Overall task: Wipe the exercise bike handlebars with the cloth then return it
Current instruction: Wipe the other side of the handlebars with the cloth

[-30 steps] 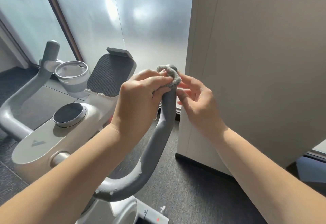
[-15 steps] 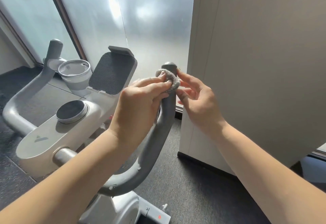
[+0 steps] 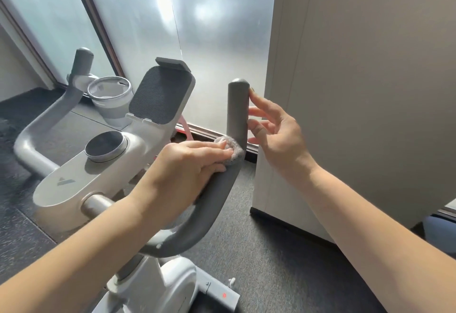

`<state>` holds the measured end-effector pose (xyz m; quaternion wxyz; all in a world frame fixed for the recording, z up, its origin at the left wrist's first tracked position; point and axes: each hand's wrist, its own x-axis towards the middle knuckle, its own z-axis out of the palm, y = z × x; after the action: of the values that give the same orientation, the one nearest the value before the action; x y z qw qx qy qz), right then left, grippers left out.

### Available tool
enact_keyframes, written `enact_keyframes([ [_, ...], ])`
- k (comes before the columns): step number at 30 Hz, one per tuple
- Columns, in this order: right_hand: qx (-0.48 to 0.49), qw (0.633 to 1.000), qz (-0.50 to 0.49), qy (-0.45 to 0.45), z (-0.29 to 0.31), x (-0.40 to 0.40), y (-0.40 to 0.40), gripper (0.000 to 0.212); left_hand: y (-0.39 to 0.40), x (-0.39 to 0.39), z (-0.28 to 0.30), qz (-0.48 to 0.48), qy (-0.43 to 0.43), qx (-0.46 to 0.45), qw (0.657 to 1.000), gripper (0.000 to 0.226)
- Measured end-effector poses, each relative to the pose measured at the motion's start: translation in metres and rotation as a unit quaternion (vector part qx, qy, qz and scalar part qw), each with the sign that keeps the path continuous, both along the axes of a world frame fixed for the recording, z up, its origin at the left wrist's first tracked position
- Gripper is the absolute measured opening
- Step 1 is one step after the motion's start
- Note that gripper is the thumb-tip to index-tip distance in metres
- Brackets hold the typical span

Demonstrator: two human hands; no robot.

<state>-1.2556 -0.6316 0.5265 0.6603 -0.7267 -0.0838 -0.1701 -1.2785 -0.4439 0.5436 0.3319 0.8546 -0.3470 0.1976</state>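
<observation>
The bike's right handlebar is a grey padded bar that rises upright near the white cabinet. My left hand grips a small bunched grey cloth and presses it against the bar at the bend below the upright part. My right hand is beside the upright part with fingers mostly straight, its fingertips touching the bar's right side. The left handlebar curves up at the far left, untouched.
The white console carries a round knob, a ribbed tablet holder and a cup holder. A white cabinet stands close on the right. Frosted glass is behind; dark carpet covers the floor.
My left hand has slid the cloth down from the bar's top end to the bend. The top cap is now bare. My right hand stays beside the bar.
</observation>
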Motion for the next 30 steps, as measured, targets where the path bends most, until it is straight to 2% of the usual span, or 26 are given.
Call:
enact_keyframes([
  [3, 0.036, 0.999, 0.005, 0.002, 0.000, -0.001, 0.004, 0.044, 0.005, -0.001, 0.011, -0.033, -0.023, 0.044, 0.998, 0.018],
  [8, 0.073, 0.997, 0.023, 0.016, 0.001, -0.006, 0.004, 0.044, -0.020, 0.014, 0.022, 0.013, -0.048, -0.038, 0.998, 0.022],
  [12, 0.044, 0.999, 0.021, 0.019, -0.006, -0.011, 0.001, 0.044, -0.010, -0.002, 0.006, -0.035, 0.019, 0.008, 0.999, 0.017],
  [16, 0.025, 0.999, 0.014, 0.019, -0.013, -0.017, 0.003, 0.045, 0.020, -0.003, 0.024, -0.064, 0.037, 0.131, 0.989, 0.017],
  [21, 0.036, 0.998, 0.031, 0.027, -0.013, -0.024, 0.004, 0.048, -0.002, 0.003, 0.017, -0.002, 0.011, 0.060, 0.998, 0.021],
  [25, 0.012, 0.999, 0.023, 0.035, -0.018, -0.031, 0.005, 0.052, 0.009, -0.014, 0.011, -0.056, 0.006, 0.103, 0.993, 0.020],
  [30, 0.007, 0.999, 0.020, 0.042, -0.024, -0.038, 0.009, 0.057, 0.042, -0.029, 0.023, -0.089, 0.063, 0.152, 0.982, 0.017],
])
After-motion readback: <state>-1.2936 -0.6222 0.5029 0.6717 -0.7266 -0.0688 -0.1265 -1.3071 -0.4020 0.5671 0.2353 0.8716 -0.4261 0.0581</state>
